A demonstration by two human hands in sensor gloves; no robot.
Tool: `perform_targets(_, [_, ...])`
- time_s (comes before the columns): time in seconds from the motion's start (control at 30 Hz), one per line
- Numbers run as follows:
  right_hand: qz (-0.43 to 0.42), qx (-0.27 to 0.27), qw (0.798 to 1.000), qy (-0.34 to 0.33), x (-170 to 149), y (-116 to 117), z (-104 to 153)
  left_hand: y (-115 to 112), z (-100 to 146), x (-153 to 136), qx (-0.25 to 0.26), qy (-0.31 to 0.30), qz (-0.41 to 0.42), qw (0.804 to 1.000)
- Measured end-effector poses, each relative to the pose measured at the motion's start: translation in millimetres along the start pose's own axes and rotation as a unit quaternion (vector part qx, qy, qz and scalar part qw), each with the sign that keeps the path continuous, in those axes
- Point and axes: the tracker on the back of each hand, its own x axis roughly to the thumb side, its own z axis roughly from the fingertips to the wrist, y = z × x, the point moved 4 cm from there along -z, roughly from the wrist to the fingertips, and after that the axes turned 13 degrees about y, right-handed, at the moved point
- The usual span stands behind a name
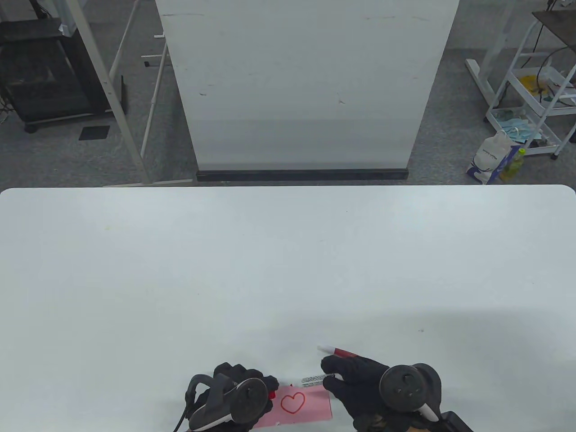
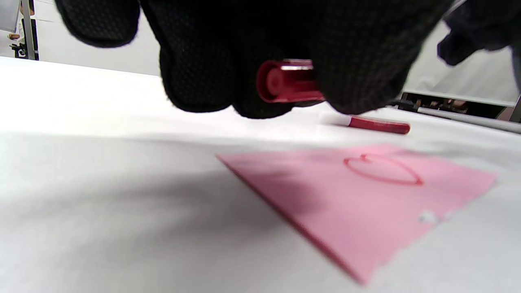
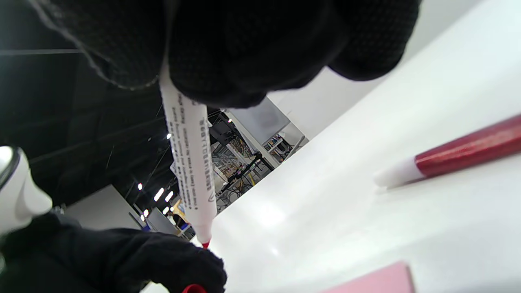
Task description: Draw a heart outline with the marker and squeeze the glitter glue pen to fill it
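A pink paper (image 1: 310, 407) (image 2: 366, 211) lies at the table's near edge with a red heart outline (image 1: 293, 402) (image 2: 382, 169) drawn on it. My right hand (image 1: 355, 382) grips a white marker (image 1: 312, 379) (image 3: 189, 162), whose red tip points left toward my left hand. My left hand (image 1: 243, 387) holds the marker's red cap (image 2: 285, 81) (image 1: 271, 394) (image 3: 194, 289) in curled fingers, just left of the tip. A red glitter glue pen (image 1: 336, 351) (image 2: 378, 125) (image 3: 447, 156) lies on the table beyond the right hand.
The white table (image 1: 288, 270) stretches far ahead of the hands. Beyond its far edge stands a white board (image 1: 306, 85), with a white cart (image 1: 531, 90) at the right.
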Motion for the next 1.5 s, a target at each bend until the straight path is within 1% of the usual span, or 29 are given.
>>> perform_targets(0.07, [-0.036, 0.011, 0.999, 0.011, -5, -2, -2, 5, 2, -1, 0.01, 0.0, 0.019, 1.0])
perform_targets(0.13, [-0.054, 0.019, 0.998, 0.017, -8, -2, -2, 10, 5, -2, 0.022, -0.007, 0.035, 0.999])
perform_targets(0.27, [-0.062, 0.026, 0.998, 0.012, -7, 1, -2, 15, 9, 1, 0.039, -0.023, 0.058, 0.997])
perform_targets(0.43, [-0.074, 0.047, 0.996, 0.015, -8, 9, -2, 17, 12, 5, 0.047, -0.035, 0.067, 0.996])
perform_targets(0.67, [-0.07, 0.07, 0.995, 0.018, -11, 20, -2, 15, 13, 8, 0.045, -0.049, 0.077, 0.995])
perform_targets(0.73, [-0.073, 0.084, 0.994, 0.023, -12, 26, -2, 15, 13, 9, 0.043, -0.053, 0.076, 0.995])
perform_targets(0.83, [-0.061, 0.096, 0.993, 0.026, -14, 32, -3, 14, 13, 9, 0.043, -0.054, 0.069, 0.995])
perform_targets(0.93, [-0.051, 0.12, 0.991, 0.027, -15, 38, -3, 15, 12, 7, 0.036, -0.049, 0.074, 0.995])
perform_targets(1.3, [-0.021, 0.136, 0.99, 0.027, -15, 44, -3, 16, 13, 6, 0.05, -0.069, 0.078, 0.993])
perform_targets(1.43, [0.023, 0.129, 0.991, 0.015, -13, 47, -3, 15, 13, 6, 0.067, -0.076, 0.058, 0.993])
perform_targets(1.47, [0.041, 0.109, 0.993, 0.015, -11, 46, -2, 15, 14, 7, 0.076, -0.08, 0.048, 0.993])
perform_targets(1.5, [0.054, 0.105, 0.993, 0.008, -9, 47, -3, 16, 14, 7, 0.087, -0.083, 0.041, 0.992])
